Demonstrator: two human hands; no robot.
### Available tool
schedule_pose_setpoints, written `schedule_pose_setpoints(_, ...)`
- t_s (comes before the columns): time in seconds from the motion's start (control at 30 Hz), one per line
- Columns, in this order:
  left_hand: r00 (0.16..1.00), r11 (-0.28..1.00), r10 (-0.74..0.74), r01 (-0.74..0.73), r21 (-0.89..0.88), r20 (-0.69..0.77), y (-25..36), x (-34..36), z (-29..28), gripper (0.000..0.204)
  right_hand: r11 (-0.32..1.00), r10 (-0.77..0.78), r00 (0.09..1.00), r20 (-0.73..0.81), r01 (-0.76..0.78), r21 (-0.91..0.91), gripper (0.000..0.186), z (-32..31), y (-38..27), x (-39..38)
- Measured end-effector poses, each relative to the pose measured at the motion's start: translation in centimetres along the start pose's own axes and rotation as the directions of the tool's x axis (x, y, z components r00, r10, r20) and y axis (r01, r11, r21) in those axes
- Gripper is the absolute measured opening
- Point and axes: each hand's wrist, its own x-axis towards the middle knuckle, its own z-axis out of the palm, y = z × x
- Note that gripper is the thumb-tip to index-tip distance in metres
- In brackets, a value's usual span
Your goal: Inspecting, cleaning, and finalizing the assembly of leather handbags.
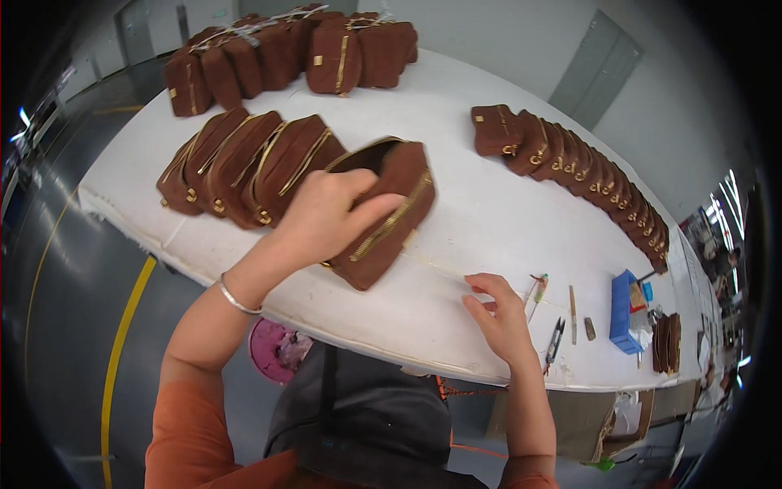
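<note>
The left hand (pixel 326 213) grips a brown zippered pouch (pixel 383 216) (tilted) above the counter (pixel 472 220). The right hand (pixel 498 314) rests open, fingers curled, on the counter's edge.

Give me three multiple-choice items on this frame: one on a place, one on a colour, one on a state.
1. Where does the row of small brown pouches lie?
A. on the right part of the white table
B. on the floor
C. inside the blue box

2. What colour are the zippers on the brown bags?
A. silver
B. gold
C. black

3. What is the left hand doing?
A. resting flat on the table
B. holding small snips
C. holding a brown zippered bag

Answers:
1 A, the pouches overlap in a line along the table's right side.
2 B, the zipper on the held bag shines gold against the brown.
3 C, the fingers close in a grip on the bag's top, while the right hand rests empty at the table edge.
</note>
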Motion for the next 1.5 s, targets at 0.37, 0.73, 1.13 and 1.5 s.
schedule_pose_setpoints(0.37, 0.912, 0.952, -0.304, 0.297, -0.069, -0.274, -6.0, 0.2, 0.0, 0.038, 0.969, 0.007, 0.986, -0.169, -0.049, -0.242, 0.022, -5.7, 9.6, 20.4)
schedule_pose_setpoints(0.73, 0.841, 0.912, -0.402, 0.335, -0.235, -0.362, -7.7, -0.6, 0.3, 0.02, 0.705, 0.202, 0.823, -0.531, -0.498, -0.505, 0.027, -7.3, 9.6, 38.3)
schedule_pose_setpoints(1.13, 0.883, 0.928, -0.36, 0.308, -0.207, -0.302, -5.0, -0.6, 1.0, 0.063, 0.728, 0.545, 0.722, -0.426, -0.66, -0.186, 0.067, -1.5, 13.0, 38.2)
schedule_pose_setpoints(1.5, 0.916, 0.961, -0.275, 0.27, -0.058, -0.292, -5.8, -1.8, -0.1, 0.049, 0.858, 0.446, 0.794, -0.412, -0.511, -0.057, 0.045, -1.7, 10.3, 32.8)
